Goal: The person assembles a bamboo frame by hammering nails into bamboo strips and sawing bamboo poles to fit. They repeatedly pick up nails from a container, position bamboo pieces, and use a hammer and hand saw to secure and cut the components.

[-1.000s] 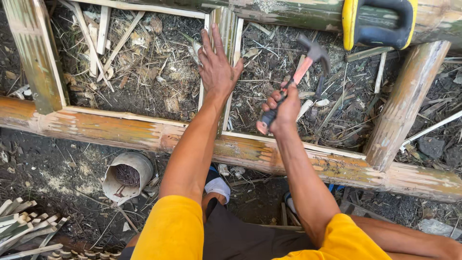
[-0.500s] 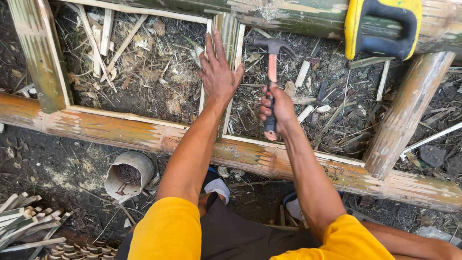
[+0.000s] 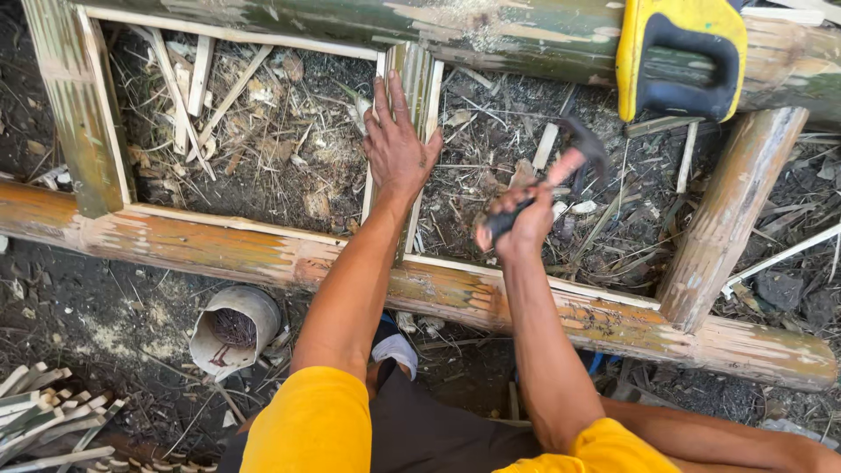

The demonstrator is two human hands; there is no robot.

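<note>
Currently, left hand [image 3: 399,144] lies flat, fingers spread, palm down on a split bamboo slat [image 3: 419,79] that runs upright betw. the top and bottom rails of a bamboo frame [image 3: 219,250]; it presses rather than grips. Right hand [image 3: 521,223] is closed around the dark handle of a hammer [image 3: 561,166], held raised and tilted, head up and to the right, blurred, clear of the slat and just right of it. Hammer head sits above ground litter inside the frame. Yellow-handled saw [image 3: 679,52] rests on the top pole, well apart from both hands. Near rail: small tin of nails [image 3: 232,328] on the soil by the person's knee. Bundle of thin strips [image 3: 44,420] lies at lower left. Sleeves yellow.
</note>
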